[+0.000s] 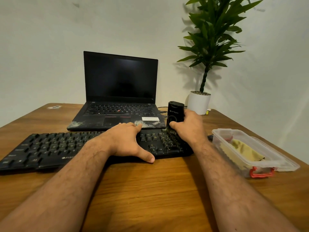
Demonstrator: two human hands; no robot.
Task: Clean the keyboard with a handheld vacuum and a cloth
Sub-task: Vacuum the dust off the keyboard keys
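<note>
Black keyboard (50, 148) lies flat across the wooden table (150, 198), near edge, running from far left to about centre-right. Left hand (124, 139) lies flat on its right-middle section, fingers straight and spread over the keys, thumb (145, 155) stretched along the front edge; nothing gripped, just pressing down. Right hand (190, 126) is wrapped round the black handheld vacuum (175, 114), thumb on its front face, fingers behind it. Vacuum stands upright, nozzle end down on the numpad corner at the keyboard's far right; contact point is hidden by the hand and brush blur, so can't tell if it's actually touching keys.

Around it: open black laptop (120, 91) directly behind the keyboard, screen dark, front edge just beside the keyboard's back edge, worn patches on the palm rest. The left fingertips reach close to the laptop edge. Clear plastic container (247, 148) to the right of the keyboard, near the right forearm, with the yellow cloth (240, 151) inside it; its lid (284, 159) lies beside it, red clip at the front. Potted plant (200, 101) in a white pot at the back right corner, just behind the vacuum
</note>
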